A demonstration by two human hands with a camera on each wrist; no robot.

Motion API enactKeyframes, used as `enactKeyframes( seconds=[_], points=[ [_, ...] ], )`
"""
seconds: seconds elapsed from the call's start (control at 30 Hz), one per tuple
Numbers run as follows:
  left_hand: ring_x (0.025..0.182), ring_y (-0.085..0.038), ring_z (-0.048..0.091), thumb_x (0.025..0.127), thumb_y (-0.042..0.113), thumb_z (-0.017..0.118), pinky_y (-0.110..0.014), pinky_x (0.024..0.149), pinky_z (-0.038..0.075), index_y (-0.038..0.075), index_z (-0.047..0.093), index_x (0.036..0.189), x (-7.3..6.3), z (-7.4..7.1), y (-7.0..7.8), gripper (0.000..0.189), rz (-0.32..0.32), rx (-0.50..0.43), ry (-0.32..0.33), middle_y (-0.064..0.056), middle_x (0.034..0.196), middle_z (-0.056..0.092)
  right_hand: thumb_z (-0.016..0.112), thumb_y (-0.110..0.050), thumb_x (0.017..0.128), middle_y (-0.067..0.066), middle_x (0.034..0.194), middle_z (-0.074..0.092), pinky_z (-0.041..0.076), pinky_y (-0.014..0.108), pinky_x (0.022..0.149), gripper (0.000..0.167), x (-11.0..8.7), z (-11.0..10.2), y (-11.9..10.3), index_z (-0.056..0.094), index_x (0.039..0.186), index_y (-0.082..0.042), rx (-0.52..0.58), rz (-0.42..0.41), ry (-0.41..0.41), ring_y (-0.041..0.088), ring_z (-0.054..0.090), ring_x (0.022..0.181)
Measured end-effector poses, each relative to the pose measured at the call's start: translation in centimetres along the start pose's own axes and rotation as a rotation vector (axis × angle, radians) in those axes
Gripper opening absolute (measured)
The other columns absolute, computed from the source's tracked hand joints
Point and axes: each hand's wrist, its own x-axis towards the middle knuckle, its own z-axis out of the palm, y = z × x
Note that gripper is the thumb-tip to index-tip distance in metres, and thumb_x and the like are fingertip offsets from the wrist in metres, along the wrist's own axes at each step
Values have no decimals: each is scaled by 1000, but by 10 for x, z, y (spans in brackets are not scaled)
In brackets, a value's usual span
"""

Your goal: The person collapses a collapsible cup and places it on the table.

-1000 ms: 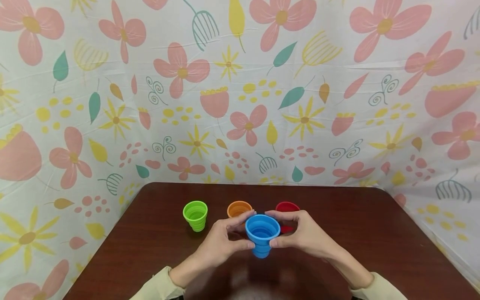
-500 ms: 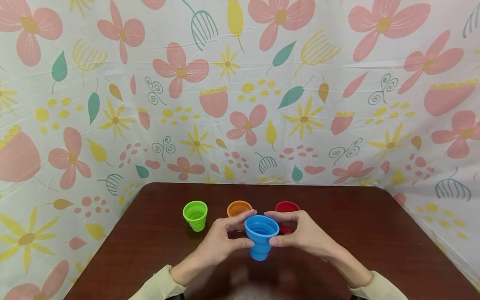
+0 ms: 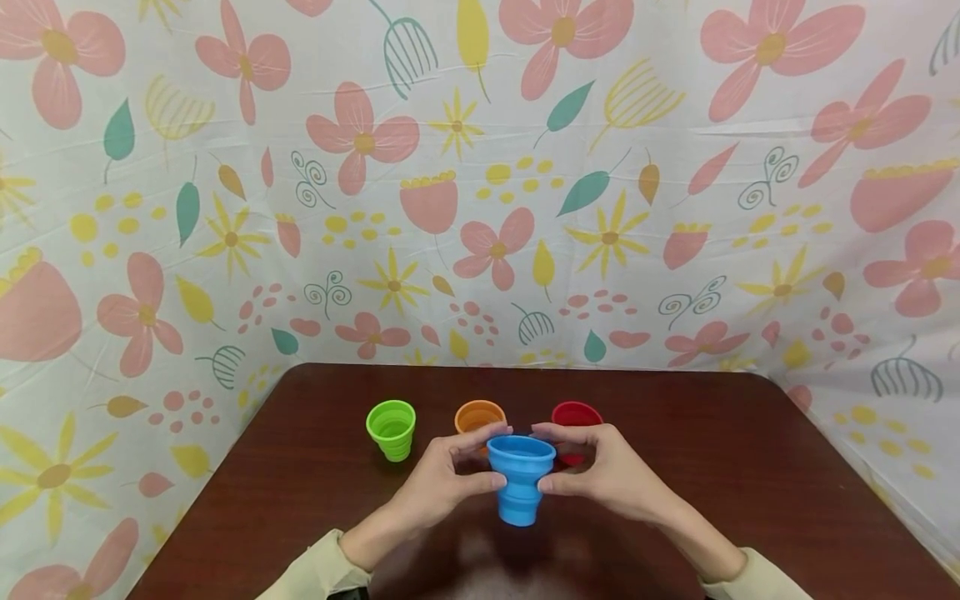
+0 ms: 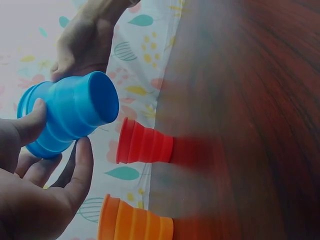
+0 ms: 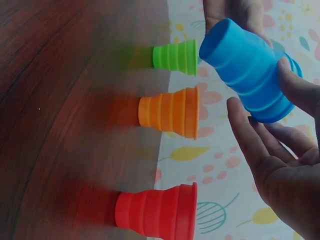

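The brown table (image 3: 750, 467) is seen by the head view, facing far and down; the blue folding cup (image 4: 70, 107) is shared, close and sideways, by both wrist views.

The right hand (image 5: 287, 182) holds a ringed blue cup (image 5: 250, 75) off the desk (image 5: 65, 125), its thumb against the side near the wide rim and its fingers at the opposite side. The cup tilts, showing its round base. Part of the left hand (image 5: 235, 12) appears behind it, its fingertips hidden. Along the desk edge bordering the floral cloth (image 5: 220, 180), 3 cups stand upright in 1 row, apart from each other: the red cup (image 5: 157, 212) nearest, the orange cup (image 5: 170, 113) between, the green cup (image 5: 175, 57) farthest.
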Motion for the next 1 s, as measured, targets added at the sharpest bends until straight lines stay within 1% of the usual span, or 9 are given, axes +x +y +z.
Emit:
enactKeyframes(
  seconds=[0.2,0.3,0.37,0.53,0.6,0.67,0.8,0.9,1.0],
  points=[
    [118,-24,66,98,15,77,-36,101,54,19,56,154,-1,1,0,60,5,-12,-26,5,150,60,87,-20,88,19,136,67,63,36,81,61,-1,0,1,65,141,0,-50,10,25,36,69,111],
    [125,-23,64,101,14,73,-35,105,52,19,52,157,-1,1,1,61,27,-40,-52,2,154,56,85,-21,90,18,134,68,63,35,83,59,-2,1,1,65,141,0,-63,6,28,36,69,112],
    [131,-22,61,102,12,71,-34,108,49,17,49,159,-1,1,0,61,50,-62,-75,-1,156,53,84,-19,91,18,133,68,63,36,83,58,-3,1,1,64,142,2,-46,5,24,37,70,112],
    [139,-24,55,104,6,66,-34,113,45,13,44,162,-1,-1,-1,62,129,-93,-121,-8,160,49,81,-13,94,23,130,68,63,47,79,58,-3,2,1,59,144,7,68,38,3,39,73,104],
    [139,-26,55,104,4,65,-35,113,45,12,44,161,-2,-1,-2,61,152,-92,-125,-8,160,48,80,-11,95,25,129,68,63,51,79,58,-3,2,1,58,144,9,99,48,-2,39,73,100],
    [138,-25,56,104,4,66,-37,111,46,13,47,160,-2,-1,-2,60,156,-84,-119,-6,159,49,79,-11,95,26,130,67,62,53,79,57,-3,2,1,58,144,10,112,52,-4,39,74,98],
    [135,-26,59,103,3,66,-39,109,48,14,51,158,-3,-2,-5,58,173,-64,-110,-3,157,52,77,-11,97,27,133,65,63,52,79,57,-3,1,1,56,145,11,122,66,-12,38,75,96],
    [134,-28,59,102,0,66,-41,110,48,12,52,156,-3,-2,-7,57,220,-46,-107,-4,156,53,76,-12,98,28,135,63,62,53,79,57,-4,0,1,55,146,11,127,76,-20,39,75,95],
    [136,-27,57,101,-1,67,-39,110,48,10,55,154,-3,-2,-8,55,268,-6,-91,-7,155,54,75,-12,99,28,136,63,61,55,80,58,-4,0,1,53,147,11,141,82,-28,38,74,96]
  ],
)
